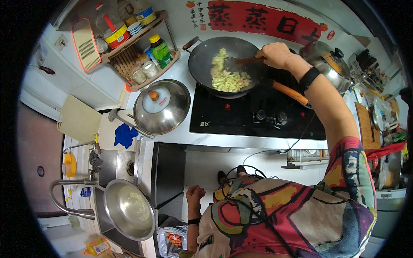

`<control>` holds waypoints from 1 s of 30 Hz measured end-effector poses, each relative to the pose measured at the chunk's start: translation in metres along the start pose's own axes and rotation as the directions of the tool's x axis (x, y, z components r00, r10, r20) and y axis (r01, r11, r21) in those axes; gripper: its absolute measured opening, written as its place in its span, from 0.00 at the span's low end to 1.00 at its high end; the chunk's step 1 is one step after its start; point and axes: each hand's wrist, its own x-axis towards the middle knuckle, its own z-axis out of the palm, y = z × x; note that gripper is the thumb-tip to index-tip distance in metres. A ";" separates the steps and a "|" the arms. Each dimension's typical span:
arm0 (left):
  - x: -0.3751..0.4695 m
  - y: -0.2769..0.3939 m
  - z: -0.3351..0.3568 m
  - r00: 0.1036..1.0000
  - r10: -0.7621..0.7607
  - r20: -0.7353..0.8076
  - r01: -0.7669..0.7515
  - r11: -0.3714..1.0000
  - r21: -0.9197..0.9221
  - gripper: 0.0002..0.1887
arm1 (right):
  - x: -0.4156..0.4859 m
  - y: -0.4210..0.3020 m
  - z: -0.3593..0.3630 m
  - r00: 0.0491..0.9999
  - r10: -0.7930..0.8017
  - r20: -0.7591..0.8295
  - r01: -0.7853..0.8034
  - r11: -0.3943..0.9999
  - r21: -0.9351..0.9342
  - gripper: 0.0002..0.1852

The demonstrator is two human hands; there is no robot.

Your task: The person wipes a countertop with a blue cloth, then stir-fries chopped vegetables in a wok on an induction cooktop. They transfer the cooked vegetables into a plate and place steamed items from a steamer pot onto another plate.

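Observation:
My right hand (273,55) is closed around the handle of a brown spatula (246,60), whose blade end reaches into a black wok (201,69). Chopped pale green vegetables (230,80) lie in the wok, in two joined heaps toward its left and front. The wok sits on a black glass gas hob (209,119), its orange wooden handle (290,92) pointing right beneath my forearm. My left hand (195,193) hangs low beside my body, fingers curled, with nothing visible in it. Left of the hob lies a domed steel lid (161,121) with a wooden knob.
A lidded steel pot (335,75) stands at the back right. Jars and bottles fill a wooden corner shelf (142,84). At the left, a steel basin (111,209) rests over the sink near a faucet (58,201). A blue cloth (124,135) lies near the lid; a cable (301,135) crosses the counter edge.

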 end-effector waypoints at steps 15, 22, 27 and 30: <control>0.005 0.007 -0.003 0.999 -0.008 -0.037 0.010 0.999 0.052 0.13 | -0.008 -0.023 0.053 0.970 0.111 0.216 -0.239 0.582 0.777 0.13; -0.004 0.007 -0.017 0.999 0.011 -0.042 -0.011 1.000 -0.010 0.14 | 0.029 -0.053 0.068 0.980 0.199 0.007 -0.151 0.720 0.678 0.13; -0.005 0.000 -0.015 0.998 0.004 -0.055 -0.003 1.000 0.019 0.14 | -0.005 -0.035 0.032 0.988 0.023 0.156 -0.084 0.913 0.399 0.15; -0.004 0.000 -0.008 0.999 -0.023 -0.049 0.024 1.000 0.008 0.14 | -0.006 -0.027 0.028 0.980 0.097 0.171 -0.124 0.981 0.151 0.13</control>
